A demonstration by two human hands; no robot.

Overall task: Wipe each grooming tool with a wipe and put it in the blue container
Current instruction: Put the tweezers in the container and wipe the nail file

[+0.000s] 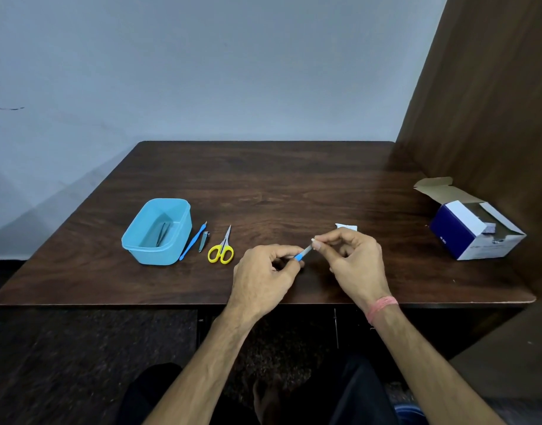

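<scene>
Right now my left hand (265,265) pinches the blue handle end of a small grooming tool (303,253), thumb and fingers curled round it just above the near part of the worktop (294,185). My right hand (352,256) pinches the tool's grey metal end between thumb and forefinger, with a sliver of white wipe (313,240) showing at the fingertips; how much of the wipe is wrapped round the metal I cannot tell. The tool lies slanted between the two hands, handle lower and to the left.

Well to the left stands the blue container (157,232), and inside it lie tweezers (162,237). Just beside its right wall lies a long blue-handled tool (192,242), then a small nail clipper (204,241), then yellow-handled scissors (222,249) with blades pointing away from me. None of these three touches my hands.

Behind my right hand a white scrap (347,227) rests on the wood. Far to the right sits an open blue-and-white carton (465,231) with its flap raised. A pink band (383,306) circles my right wrist.
</scene>
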